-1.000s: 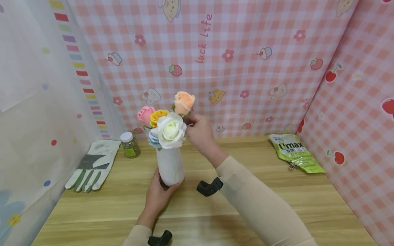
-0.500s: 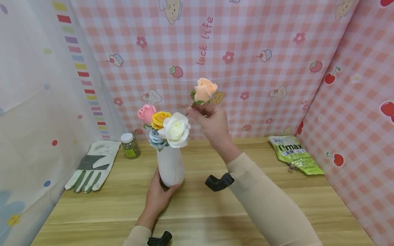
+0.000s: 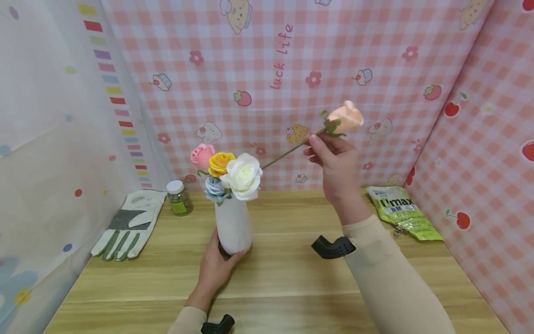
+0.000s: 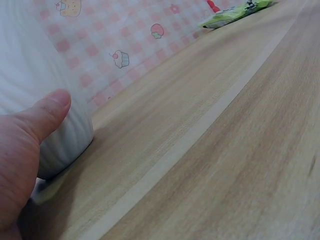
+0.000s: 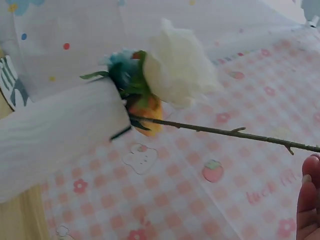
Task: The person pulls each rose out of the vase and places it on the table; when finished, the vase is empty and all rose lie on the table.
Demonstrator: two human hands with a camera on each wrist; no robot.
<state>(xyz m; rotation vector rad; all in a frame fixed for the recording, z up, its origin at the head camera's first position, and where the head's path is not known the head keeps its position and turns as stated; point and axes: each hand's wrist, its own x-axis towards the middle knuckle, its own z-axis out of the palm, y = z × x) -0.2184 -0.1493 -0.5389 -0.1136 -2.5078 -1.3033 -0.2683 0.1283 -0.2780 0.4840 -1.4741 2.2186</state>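
A ribbed white vase (image 3: 234,227) stands on the wooden table, its base in the grip of my left hand (image 3: 216,266). The left wrist view shows that thumb (image 4: 52,107) lying along the vase's side. Out of the vase's mouth rise a pink rose (image 3: 202,157), a yellow rose (image 3: 221,163), a white rose (image 3: 243,176) and a blue flower (image 3: 215,189). My right hand (image 3: 340,169) pinches a peach rose (image 3: 345,117) by the stem (image 3: 288,152), just under the bloom. That stem slants down left, and its lower end reaches the vase's mouth in the right wrist view.
At the left, a white and grey work glove (image 3: 129,225) lies beside a small white-capped jar (image 3: 179,198). A green pouch (image 3: 402,211) is at the back right. Checked pink cloth (image 3: 375,41) walls the table's back and right side.
My right hand has moved right with the peach rose, tilting it and drawing a long stretch of stem away from the bunch. My left hand stays on the vase.
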